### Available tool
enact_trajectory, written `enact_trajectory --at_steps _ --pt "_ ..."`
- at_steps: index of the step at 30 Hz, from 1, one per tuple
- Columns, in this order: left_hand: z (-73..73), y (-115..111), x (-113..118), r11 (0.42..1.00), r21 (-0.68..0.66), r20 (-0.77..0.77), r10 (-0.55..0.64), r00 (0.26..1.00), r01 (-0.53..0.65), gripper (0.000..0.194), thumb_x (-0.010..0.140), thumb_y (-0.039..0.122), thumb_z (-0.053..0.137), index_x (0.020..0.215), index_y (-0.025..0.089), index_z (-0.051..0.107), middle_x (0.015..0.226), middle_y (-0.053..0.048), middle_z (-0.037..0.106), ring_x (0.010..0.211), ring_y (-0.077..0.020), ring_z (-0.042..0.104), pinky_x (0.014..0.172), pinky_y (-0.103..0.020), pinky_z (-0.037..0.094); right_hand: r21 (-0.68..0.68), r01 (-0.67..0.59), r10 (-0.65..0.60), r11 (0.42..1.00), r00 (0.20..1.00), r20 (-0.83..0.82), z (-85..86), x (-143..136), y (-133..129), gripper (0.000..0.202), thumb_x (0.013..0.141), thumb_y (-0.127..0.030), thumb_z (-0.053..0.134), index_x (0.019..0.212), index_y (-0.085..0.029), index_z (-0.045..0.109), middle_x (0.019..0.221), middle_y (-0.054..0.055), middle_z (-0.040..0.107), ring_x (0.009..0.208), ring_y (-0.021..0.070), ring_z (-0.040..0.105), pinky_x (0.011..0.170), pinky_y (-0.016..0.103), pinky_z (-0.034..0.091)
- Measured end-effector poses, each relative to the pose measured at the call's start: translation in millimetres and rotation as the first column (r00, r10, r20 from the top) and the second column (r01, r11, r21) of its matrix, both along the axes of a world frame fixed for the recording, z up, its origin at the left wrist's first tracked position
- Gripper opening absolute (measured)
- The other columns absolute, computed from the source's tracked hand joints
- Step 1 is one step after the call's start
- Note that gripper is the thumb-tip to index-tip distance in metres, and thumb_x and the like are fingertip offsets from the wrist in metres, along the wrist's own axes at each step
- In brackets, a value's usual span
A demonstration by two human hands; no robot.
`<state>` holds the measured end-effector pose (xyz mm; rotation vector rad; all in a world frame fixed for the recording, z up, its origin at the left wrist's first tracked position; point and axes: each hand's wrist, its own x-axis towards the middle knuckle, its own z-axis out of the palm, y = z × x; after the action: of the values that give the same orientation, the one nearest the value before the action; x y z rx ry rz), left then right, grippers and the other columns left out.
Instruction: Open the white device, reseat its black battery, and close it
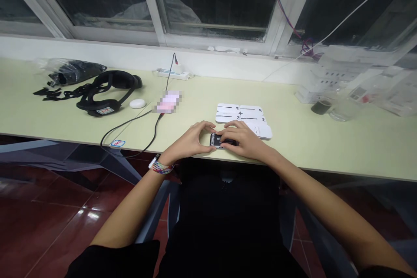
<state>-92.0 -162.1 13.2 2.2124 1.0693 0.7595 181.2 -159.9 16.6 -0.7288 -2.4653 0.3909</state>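
A small flat black rectangular pack (215, 139) with white print and a pale strip at its left end lies at the table's front edge; its exact kind is hard to make out. My left hand (193, 140) curves around its left end, thumb at the near edge and fingers at the far edge. Bent over its right part, my right hand (241, 140) grips it with thumb and fingers and hides much of it. Just beyond my hands are white cards (256, 111) with rounded corners and black marks, laid side by side. A white piece with small print (261, 130) lies close to my right hand.
On the left are a black headset (97, 106), a white oval case (137, 103), a plastic bag (76, 71) and a pixelated phone-like item (168, 101) with a black cable (155, 134). A power strip (174, 74) sits behind. Right: clear cups (339, 113), white boxes (321, 78).
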Motion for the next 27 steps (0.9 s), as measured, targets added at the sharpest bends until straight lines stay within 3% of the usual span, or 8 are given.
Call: enact_trajectory --at_steps 3,6,12,16,19,22,25,27 --pt "2.9 0.3 0.0 0.999 0.03 -0.004 -0.015 1.0 0.015 0.05 0.088 0.041 0.086 0.131 0.028 0.064 0.135 -0.007 0.071 0.132 -0.0316 0.065 0.118 -0.051 0.05 0.121 0.014 -0.022 0.993 0.998 0.066 1.2 8.1 -6.4 0.021 0.108 -0.042 0.066 0.122 -0.032 0.079 0.146 0.004 0.074 0.15 0.0376 0.05 0.122 0.064 0.04" --pt "4.8 1.6 -0.8 0.996 0.067 -0.025 -0.061 0.998 0.062 0.033 0.091 0.04 0.083 0.121 0.029 0.072 0.129 -0.005 0.073 0.13 -0.0309 0.064 0.119 -0.053 0.049 0.173 0.054 -0.064 0.983 0.997 0.05 3.2 21.5 -9.2 0.029 0.106 -0.045 0.069 0.131 -0.031 0.077 0.154 0.008 0.068 0.149 0.0372 0.052 0.122 0.063 0.042" --pt "6.1 2.5 -1.7 0.995 0.059 0.0 -0.081 0.997 0.081 0.022 0.09 0.038 0.085 0.109 0.03 0.078 0.129 -0.005 0.075 0.13 -0.0313 0.064 0.119 -0.057 0.049 0.217 0.323 -0.332 0.921 0.943 0.008 1.0 79.2 -8.9 0.029 0.101 -0.037 0.07 0.126 -0.025 0.073 0.126 0.016 0.076 0.12 0.0389 0.068 0.103 0.062 0.055" --pt "8.9 0.1 -0.7 0.995 0.057 -0.026 -0.082 0.996 0.084 0.032 0.093 0.038 0.083 0.124 0.033 0.076 0.133 -0.004 0.074 0.132 -0.0311 0.063 0.12 -0.057 0.049 0.203 0.3 -0.315 0.932 0.948 0.043 -2.2 102.7 -10.7 0.021 0.107 -0.033 0.061 0.119 -0.029 0.076 0.119 0.012 0.079 0.112 0.0358 0.07 0.1 0.06 0.055" --pt "8.5 -0.6 -1.0 0.998 0.04 -0.027 -0.056 0.998 0.057 0.047 0.093 0.039 0.083 0.138 0.034 0.068 0.143 -0.004 0.071 0.137 -0.0314 0.063 0.123 -0.056 0.047 0.122 0.272 -0.267 0.955 0.962 -0.059 2.6 90.1 -11.9 0.022 0.11 -0.036 0.056 0.114 -0.031 0.078 0.109 0.008 0.081 0.103 0.0319 0.073 0.096 0.055 0.056" --pt "6.1 0.3 -2.2 0.999 0.019 -0.018 -0.045 0.999 0.045 0.063 0.092 0.04 0.085 0.15 0.035 0.06 0.145 -0.005 0.071 0.139 -0.0319 0.064 0.126 -0.055 0.044 -0.053 0.285 -0.29 0.957 0.93 -0.225 10.2 56.5 -9.1 0.026 0.11 -0.042 0.056 0.106 -0.028 0.077 0.102 0.006 0.082 0.091 0.0273 0.074 0.083 0.045 0.058" --pt "4.6 0.9 -3.2 0.998 0.021 -0.017 -0.058 0.998 0.058 0.067 0.093 0.042 0.086 0.154 0.037 0.059 0.151 -0.006 0.068 0.141 -0.0324 0.063 0.126 -0.054 0.045 -0.236 0.198 -0.251 0.951 0.943 -0.22 15.0 19.8 -1.3 0.023 0.108 -0.039 0.059 0.105 -0.026 0.078 0.105 0.004 0.082 0.094 0.0252 0.075 0.083 0.041 0.056" --pt "4.0 0.9 -3.8 0.998 0.028 -0.022 -0.056 0.998 0.057 0.065 0.093 0.044 0.086 0.153 0.037 0.06 0.155 -0.005 0.065 0.143 -0.0329 0.061 0.125 -0.053 0.046 -0.241 0.199 -0.243 0.95 0.955 -0.168 15.1 2.3 4.8 0.022 0.107 -0.037 0.06 0.105 -0.026 0.079 0.103 0.004 0.082 0.096 0.0257 0.073 0.084 0.042 0.055"
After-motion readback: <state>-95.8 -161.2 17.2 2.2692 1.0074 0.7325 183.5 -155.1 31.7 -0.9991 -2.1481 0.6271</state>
